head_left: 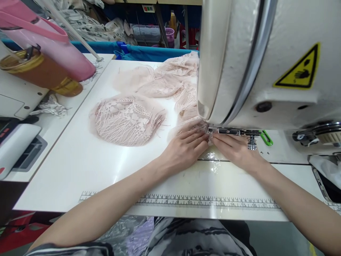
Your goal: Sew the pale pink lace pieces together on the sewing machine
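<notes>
A pale pink lace fabric [188, 106] runs over the white table to the needle area of a sewing machine [229, 64]. My left hand [186, 147] lies on its near end, fingers stretched out and pressing it down just left of the needle. My right hand [236, 149] is on the other side, its fingers held together and their tips at the small bit of lace beside the presser foot. The machine's head and metal guide cover part of these fingers. Left of my hands lies a separate rounded lace piece [128, 121], with loose threads at its edges.
A printed ruler strip [186, 202] follows the table's front edge. At the left stand a pink bottle [53, 46] and a brown cup [42, 71]. Green thread snips [266, 138] lie beyond my right hand, and a phone [326, 185] rests at the right edge.
</notes>
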Demonstrator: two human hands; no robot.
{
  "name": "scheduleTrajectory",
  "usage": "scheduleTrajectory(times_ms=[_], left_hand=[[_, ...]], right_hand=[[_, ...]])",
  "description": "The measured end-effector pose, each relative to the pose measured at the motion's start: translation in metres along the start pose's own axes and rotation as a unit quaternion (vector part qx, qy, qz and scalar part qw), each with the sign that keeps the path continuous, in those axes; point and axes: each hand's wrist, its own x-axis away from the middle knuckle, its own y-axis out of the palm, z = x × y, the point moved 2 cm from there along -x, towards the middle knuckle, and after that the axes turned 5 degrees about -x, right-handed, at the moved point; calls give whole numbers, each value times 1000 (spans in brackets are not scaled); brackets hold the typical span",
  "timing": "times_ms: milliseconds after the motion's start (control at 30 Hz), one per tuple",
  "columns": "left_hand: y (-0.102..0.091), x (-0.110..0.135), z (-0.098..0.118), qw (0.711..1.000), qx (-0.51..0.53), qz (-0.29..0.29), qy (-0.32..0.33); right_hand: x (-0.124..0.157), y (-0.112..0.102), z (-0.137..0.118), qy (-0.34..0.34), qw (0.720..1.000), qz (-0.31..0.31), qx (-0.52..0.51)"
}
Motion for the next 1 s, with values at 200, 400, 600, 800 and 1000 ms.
scheduleTrajectory(times_ms=[200,400,600,800,1000], left_hand=[[-2,-1,-2,1000,11,0,-18],[-3,-1,-2,997,32,40,-54],[-5,-1,-2,993,38,92,-61],[-3,0,-4,995,50,63,-55],[3,5,-8,998,57,-22,-13]], right_hand=[[-1,2,-6,-44,999,17,5],[-6,4,-14,-29,998,59,24],[-11,0,-19,-18,994,98,36],[-7,1,-20,-72,990,106,54],[-3,5,-18,-37,995,95,-9]])
